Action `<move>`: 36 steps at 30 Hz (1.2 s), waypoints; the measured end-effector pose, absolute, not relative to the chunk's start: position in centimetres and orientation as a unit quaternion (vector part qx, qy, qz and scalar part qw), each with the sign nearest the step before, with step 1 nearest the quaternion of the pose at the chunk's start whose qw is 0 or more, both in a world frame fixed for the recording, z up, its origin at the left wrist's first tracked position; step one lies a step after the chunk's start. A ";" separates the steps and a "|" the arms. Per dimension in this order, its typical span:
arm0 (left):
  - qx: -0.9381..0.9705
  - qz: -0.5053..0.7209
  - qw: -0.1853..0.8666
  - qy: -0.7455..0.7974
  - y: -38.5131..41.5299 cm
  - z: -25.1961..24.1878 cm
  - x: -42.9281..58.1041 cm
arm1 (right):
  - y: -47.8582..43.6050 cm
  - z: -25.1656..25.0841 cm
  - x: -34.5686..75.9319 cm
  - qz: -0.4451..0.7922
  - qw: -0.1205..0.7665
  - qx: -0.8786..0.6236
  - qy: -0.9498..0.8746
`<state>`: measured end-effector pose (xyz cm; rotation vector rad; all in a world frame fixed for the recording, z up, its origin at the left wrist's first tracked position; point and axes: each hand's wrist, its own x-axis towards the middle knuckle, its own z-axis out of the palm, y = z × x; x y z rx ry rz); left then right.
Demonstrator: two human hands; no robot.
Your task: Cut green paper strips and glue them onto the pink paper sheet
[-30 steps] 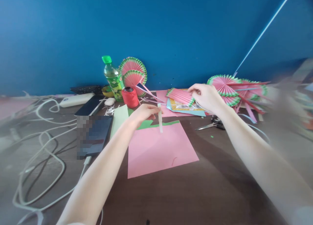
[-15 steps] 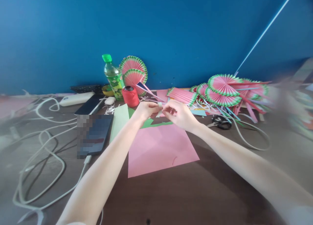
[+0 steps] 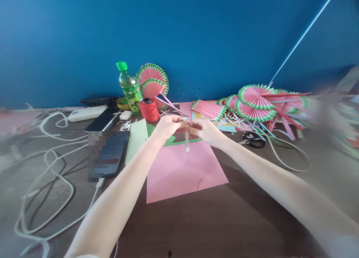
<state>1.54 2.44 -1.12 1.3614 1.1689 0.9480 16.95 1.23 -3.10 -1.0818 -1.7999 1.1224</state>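
My left hand (image 3: 167,126) and my right hand (image 3: 205,131) meet above the far edge of a pink paper sheet (image 3: 183,172). Both pinch a thin white strip (image 3: 187,141) that hangs down between them. A green paper strip (image 3: 182,141) lies along the pink sheet's far edge. A folded pink fan with green edge (image 3: 209,109) lies just beyond my hands.
A green-capped bottle (image 3: 128,86), a red spool (image 3: 149,110) and open paper fans (image 3: 153,82) stand by the blue wall. More fans (image 3: 256,101) and scissors (image 3: 254,138) are at the right. A phone (image 3: 108,153) and white cables (image 3: 47,164) lie at the left.
My right hand left the folded fan at the right and came over to my left hand. Both now pinch the white strip, which hangs down again.
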 end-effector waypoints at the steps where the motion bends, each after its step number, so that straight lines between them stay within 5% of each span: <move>1: 0.562 0.397 0.535 0.490 2.4 -1.0 1.5 | 1.2 -3.0 17.0 0.428 0.373 -0.423 -0.706; 14: 0.511 0.397 0.548 0.529 2.0 -0.4 1.6 | 1.1 -3.2 17.3 0.182 0.447 -0.356 -0.800; 36: 0.491 0.387 0.571 0.533 2.4 -1.0 1.4 | 0.9 -3.8 17.1 0.168 0.459 -0.352 -0.798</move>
